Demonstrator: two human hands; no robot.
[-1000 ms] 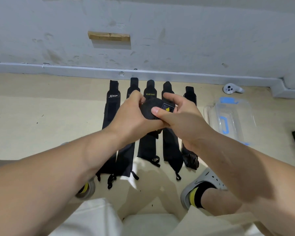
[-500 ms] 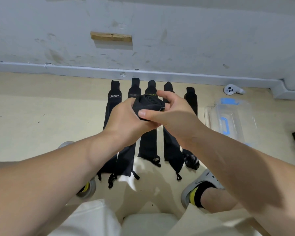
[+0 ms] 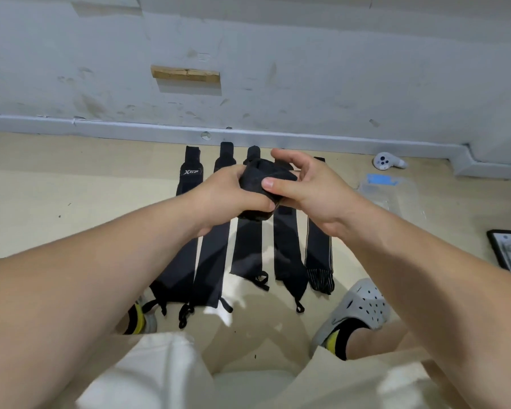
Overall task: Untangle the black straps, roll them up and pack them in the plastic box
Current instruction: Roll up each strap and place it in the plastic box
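Mid-roll: clutching the rolled strap (image 3: 255, 177) with left hand (image 3: 227, 194), pinching its end with right hand (image 3: 310, 187), above flat straps (image 3: 286, 246) on the floor (image 3: 71, 202). Next, likely calls for carrying right to the plastic box (image 3: 396, 196).

— Where's the row?
— I see five straps (image 3: 247, 249) side by side on the floor (image 3: 71, 187), ends toward the wall (image 3: 307, 84). The rolled strap (image 3: 254, 178) sits above them, between my left grip (image 3: 227, 196) and right grip (image 3: 313, 190).
— The box?
— Plastic box (image 3: 396, 199) right of the row, controller (image 3: 385, 162) behind it.
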